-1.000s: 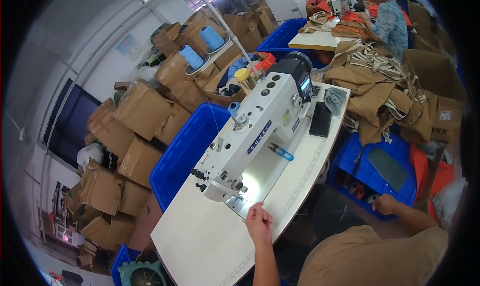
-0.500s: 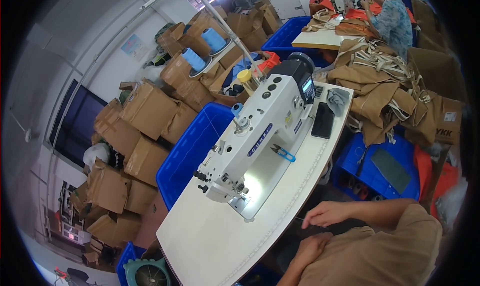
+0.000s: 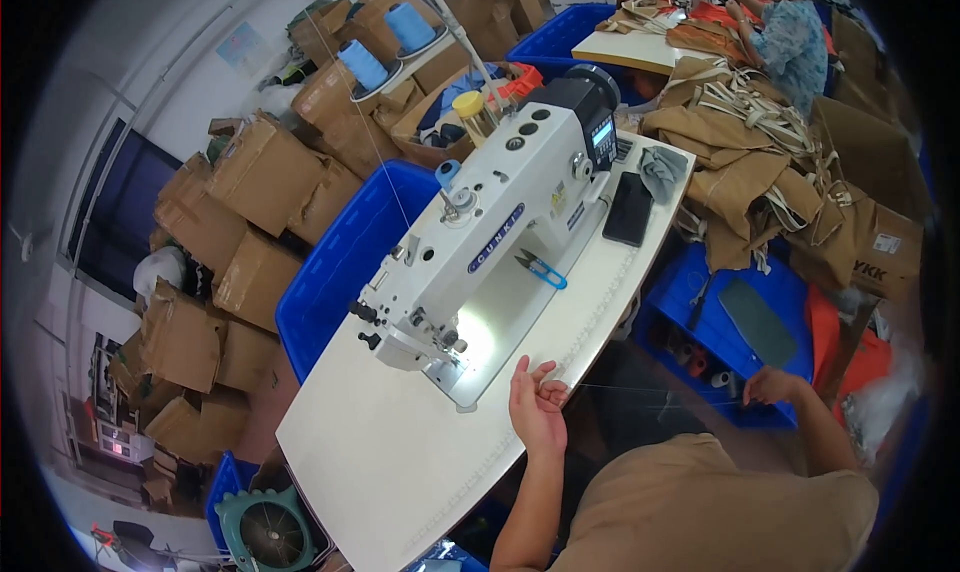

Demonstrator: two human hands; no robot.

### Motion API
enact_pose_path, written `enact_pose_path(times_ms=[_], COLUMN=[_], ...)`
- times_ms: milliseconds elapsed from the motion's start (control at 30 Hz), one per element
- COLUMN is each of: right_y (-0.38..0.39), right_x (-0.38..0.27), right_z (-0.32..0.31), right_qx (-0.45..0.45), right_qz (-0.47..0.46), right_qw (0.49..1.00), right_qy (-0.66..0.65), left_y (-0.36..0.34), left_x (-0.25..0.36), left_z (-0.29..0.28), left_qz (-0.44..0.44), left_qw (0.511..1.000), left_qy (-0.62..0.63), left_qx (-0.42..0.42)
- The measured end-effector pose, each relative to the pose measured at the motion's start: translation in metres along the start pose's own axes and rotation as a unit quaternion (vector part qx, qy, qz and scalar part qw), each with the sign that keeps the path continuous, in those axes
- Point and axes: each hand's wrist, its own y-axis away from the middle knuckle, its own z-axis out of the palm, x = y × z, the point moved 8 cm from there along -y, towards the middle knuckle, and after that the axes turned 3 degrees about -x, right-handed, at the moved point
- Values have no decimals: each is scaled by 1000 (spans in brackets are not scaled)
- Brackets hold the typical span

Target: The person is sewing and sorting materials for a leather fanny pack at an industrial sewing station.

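Observation:
A fine pale thread (image 3: pixel 650 389) runs between my two hands, in front of the table edge. My left hand (image 3: pixel 540 412) is raised over the front edge of the sewing table, index finger up and the other fingers curled round the thread's end. Off to the right, beside the blue crate, my right hand (image 3: pixel 768 386) is closed, with the thread leading to its fingertips. The white sewing machine (image 3: pixel 480 242) stands on the table with its lamp lit, and no cloth shows under its needle. Blue-handled thread snips (image 3: pixel 543 271) lie on the machine bed.
A black phone (image 3: pixel 627 210) and a grey cloth (image 3: pixel 663 175) lie on the white tabletop (image 3: pixel 390 457). To the right are a blue crate (image 3: pixel 665 307) with spools and a pile of brown fabric pieces (image 3: pixel 735 172). Another person (image 3: pixel 790 52) sews behind. Cartons (image 3: pixel 265 177) stand left.
My hands have drawn apart from close together near my lap: the left up over the table edge, the right out to the right. A thread now shows stretched between them. The view has shifted slightly.

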Motion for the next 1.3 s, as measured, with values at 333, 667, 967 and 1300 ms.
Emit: enact_pose_path(times_ms=[333,667,967,1300], right_y=[-61,-40,-49,6], right_x=[-221,-444,-368,-296], right_z=[66,180,155,128], right_qx=[82,-211,-219,-211], right_qz=[-350,-348,-291,-294], right_qw=[933,890,866,925], right_qy=[-34,-207,-341,-118], left_y=[46,61,52,19], left_x=[19,41,10,33], left_z=[-27,-21,4,-22], left_qz=[23,126,73,-13], left_qw=[946,773,693,978], left_qy=[-320,-620,-702,-207], left_qx=[-47,-43,-145,-28])
